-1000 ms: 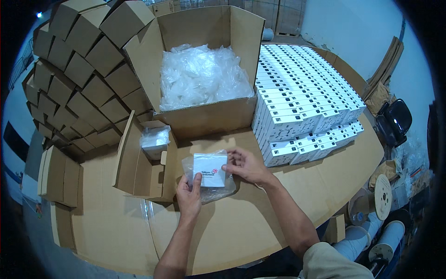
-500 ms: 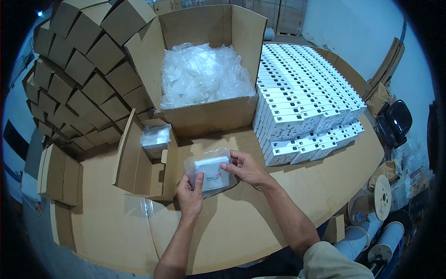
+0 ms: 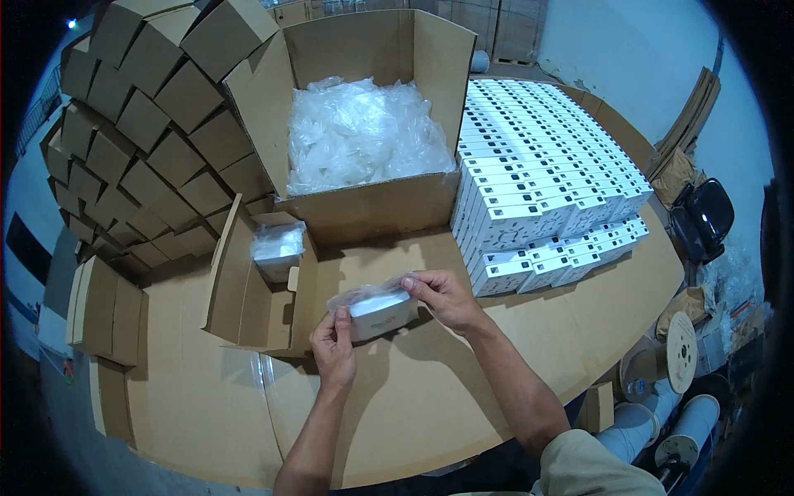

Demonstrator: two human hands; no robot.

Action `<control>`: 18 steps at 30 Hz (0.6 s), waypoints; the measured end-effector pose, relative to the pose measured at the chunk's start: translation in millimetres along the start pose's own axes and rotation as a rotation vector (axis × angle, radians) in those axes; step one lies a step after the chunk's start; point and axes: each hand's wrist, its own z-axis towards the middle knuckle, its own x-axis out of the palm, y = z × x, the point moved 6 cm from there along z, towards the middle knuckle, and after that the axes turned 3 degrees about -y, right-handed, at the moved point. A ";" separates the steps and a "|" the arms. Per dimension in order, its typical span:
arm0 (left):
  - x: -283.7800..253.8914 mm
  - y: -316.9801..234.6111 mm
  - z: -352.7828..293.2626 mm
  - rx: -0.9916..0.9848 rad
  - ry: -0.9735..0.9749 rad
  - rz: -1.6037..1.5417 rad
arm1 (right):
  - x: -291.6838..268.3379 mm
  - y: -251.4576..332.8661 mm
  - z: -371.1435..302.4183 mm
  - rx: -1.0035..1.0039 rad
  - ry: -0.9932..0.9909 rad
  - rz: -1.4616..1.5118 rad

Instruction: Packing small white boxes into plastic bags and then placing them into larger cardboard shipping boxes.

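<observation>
Between my hands is a small white box in a clear plastic bag point(image 3: 382, 312), held a little above the cardboard-covered table and tilted so a narrow side shows. My left hand point(image 3: 334, 345) pinches the bag's left end, thumb on top. At its upper right corner, my right hand point(image 3: 445, 298) grips the plastic between thumb and fingers. Just left of my hands stands an open brown carton point(image 3: 302, 307) with bagged white boxes point(image 3: 278, 245) at its far end; its near part holds none that I can see.
Behind stands a large open carton point(image 3: 364, 217) heaped with clear plastic bags point(image 3: 364, 128). Stacked white boxes point(image 3: 538, 178) fill the table's right rear. Many closed brown cartons point(image 3: 157, 124) pile up at the left. Cable spools point(image 3: 681, 351) sit beyond the table's right edge.
The bagged white box has tipped, its printed face turning away and a narrow side coming into view. Both hands keep hold of it, the right one shifting slightly.
</observation>
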 end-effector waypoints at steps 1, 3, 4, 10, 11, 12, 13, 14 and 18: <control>-0.1 4.0 2.6 0.013 0.010 -0.133 | 1.5 1.3 0.1 -0.012 0.006 0.077; 1.3 4.1 4.6 0.025 0.024 -0.268 | 1.9 -0.3 -0.2 -0.005 0.004 0.094; 7.2 1.7 5.3 0.004 0.096 -0.388 | 0.6 -1.4 -0.8 0.002 -0.001 0.110; 15.7 3.8 6.2 -0.060 0.126 -0.567 | 3.9 10.9 -2.9 0.016 0.039 0.020; 16.1 2.2 5.7 -0.071 0.121 -0.584 | 3.9 9.4 -2.4 0.017 0.041 0.021; 19.3 -2.8 4.4 -0.073 0.124 -0.587 | 1.7 6.5 -3.4 0.035 0.050 -0.059; 22.5 -8.8 2.5 -0.083 0.130 -0.516 | 0.2 4.8 -4.5 0.055 0.058 -0.138; 25.1 -11.2 1.4 -0.092 0.137 -0.446 | -1.4 6.3 -5.8 0.056 0.054 -0.141; 18.6 -3.4 1.4 -0.084 0.132 -0.251 | 4.4 12.5 -7.5 0.140 0.066 -0.138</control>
